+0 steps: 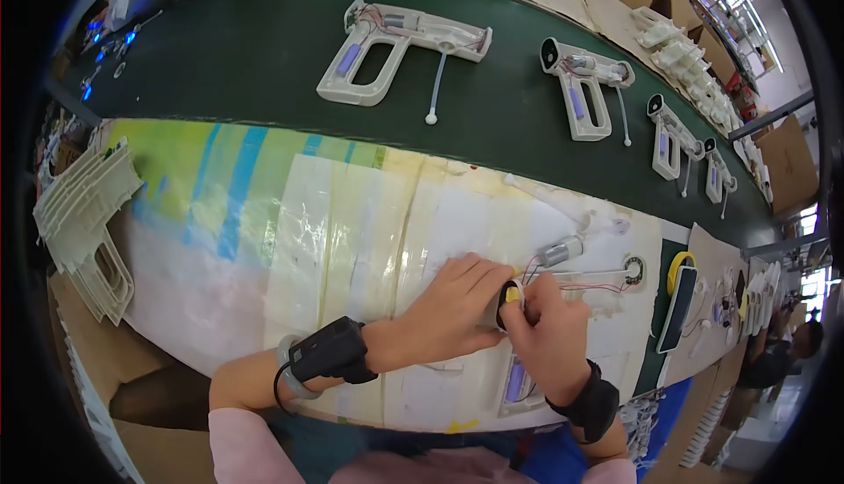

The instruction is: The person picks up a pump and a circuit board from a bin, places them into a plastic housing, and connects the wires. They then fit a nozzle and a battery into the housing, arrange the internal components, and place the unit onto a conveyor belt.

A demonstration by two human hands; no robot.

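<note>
My left hand (453,304) curls around the upper end of a white gun-shaped shell, which it mostly hides. Pinched at that end, between both hands, is a small round black part with a yellow centre (512,295). My right hand (554,330) presses thumb and fingertips on it. Beneath my right hand, the shell's handle shows a purple cylindrical battery (515,381). A silver motor (561,251) with red wires lies just beyond the hands. Farther right is a small ring-shaped board (633,270) on wires, beside a thin white rod (571,274).
On the green belt (246,62) ahead lie several part-built gun-shaped units (365,88). Stacked white shells (83,198) stand at the left edge. A phone (677,308) and a yellow tape roll (680,266) sit at the right. Another person (778,356) is at far right.
</note>
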